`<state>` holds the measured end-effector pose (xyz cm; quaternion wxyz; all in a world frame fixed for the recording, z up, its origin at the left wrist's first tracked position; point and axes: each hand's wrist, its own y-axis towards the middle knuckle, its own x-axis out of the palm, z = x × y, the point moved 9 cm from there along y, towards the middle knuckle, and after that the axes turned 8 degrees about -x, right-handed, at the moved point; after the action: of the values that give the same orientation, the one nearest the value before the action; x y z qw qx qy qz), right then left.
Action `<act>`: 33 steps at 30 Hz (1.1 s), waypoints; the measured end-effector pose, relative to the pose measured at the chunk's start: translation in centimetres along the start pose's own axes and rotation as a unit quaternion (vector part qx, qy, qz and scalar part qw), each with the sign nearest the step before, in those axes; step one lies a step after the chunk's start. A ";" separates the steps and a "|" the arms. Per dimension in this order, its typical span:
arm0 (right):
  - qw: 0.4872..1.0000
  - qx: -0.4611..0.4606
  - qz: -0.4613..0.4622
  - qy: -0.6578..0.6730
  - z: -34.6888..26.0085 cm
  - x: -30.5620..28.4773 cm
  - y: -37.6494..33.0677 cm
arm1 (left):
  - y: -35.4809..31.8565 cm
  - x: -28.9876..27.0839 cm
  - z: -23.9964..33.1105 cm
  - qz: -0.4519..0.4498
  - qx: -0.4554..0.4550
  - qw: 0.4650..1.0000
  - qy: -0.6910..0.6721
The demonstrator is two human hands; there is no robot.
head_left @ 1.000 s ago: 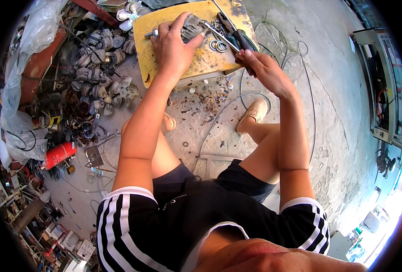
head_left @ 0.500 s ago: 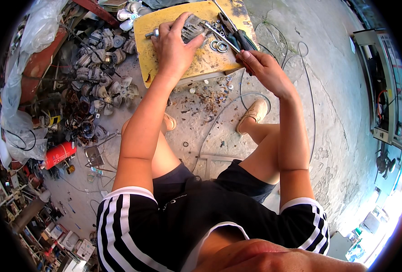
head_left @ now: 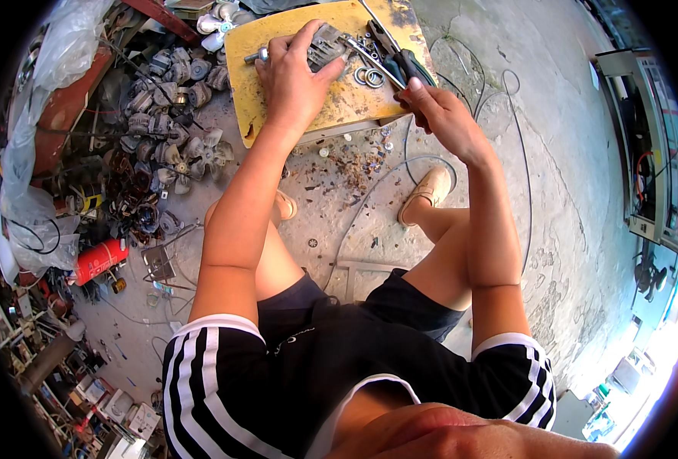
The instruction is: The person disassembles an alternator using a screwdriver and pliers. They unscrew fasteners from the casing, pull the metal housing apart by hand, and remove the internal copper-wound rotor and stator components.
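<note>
Metal part [head_left: 326, 50] gripped by left hand [head_left: 289, 80], steel tool [head_left: 377, 63] by right hand [head_left: 447, 121] at table [head_left: 346, 111] edge; room narrowed by pliers [head_left: 413, 67], rings [head_left: 374, 79].

- The ribbed block [head_left: 326, 48] before you is dull grey metal, rough with grime;
- your long tool [head_left: 376, 64] has a smooth, shiny metal shaft;
- the rings [head_left: 367, 76] look like polished metal;
- your yellow tabletop [head_left: 248, 99] looks painted, scuffed and stained;
- your floor [head_left: 545, 199] is matt, rough concrete;
- your black shirt [head_left: 316, 359] is matt cloth;
- the crumpled sheeting [head_left: 71, 46] is glossy, translucent plastic
</note>
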<state>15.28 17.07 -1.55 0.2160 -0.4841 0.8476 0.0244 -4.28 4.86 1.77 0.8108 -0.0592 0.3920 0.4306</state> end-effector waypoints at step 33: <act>0.992 0.050 -0.002 0.116 -0.7 0.2 -0.8 | 0.1 0.1 -0.1 -0.001 -0.012 1.000 0.009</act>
<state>15.66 16.27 -0.88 0.1402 -0.4741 0.8661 -0.0742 -4.41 4.92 1.62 0.8067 -0.0729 0.3943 0.4340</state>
